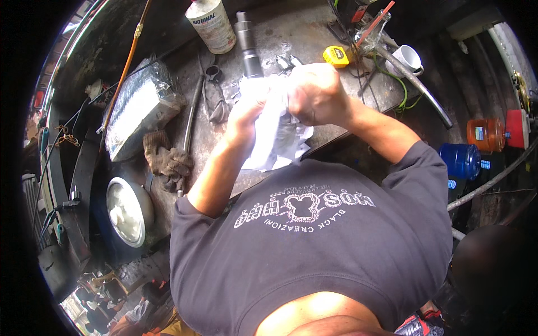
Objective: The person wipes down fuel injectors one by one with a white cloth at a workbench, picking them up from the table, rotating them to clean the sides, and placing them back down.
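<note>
Both my hands are raised over a grimy metal workbench point(280, 33) and wrapped in a white cloth point(274, 140). My left hand point(246, 109) clutches the cloth from the left side. My right hand point(316, 92) is fisted around the cloth's upper part, and whatever sits inside the folds is hidden. A grey metal cylinder part point(247, 47) stands on the bench just beyond my left hand.
On the bench lie a dirty work glove point(167, 159), a long metal rod point(189, 126), a foil-wrapped block point(137, 106), a white plastic bottle point(213, 25), a yellow tape measure point(335, 56) and a white mug point(408, 59). A round tin point(129, 211) sits lower left; blue point(460, 159) and orange point(486, 134) canisters sit right.
</note>
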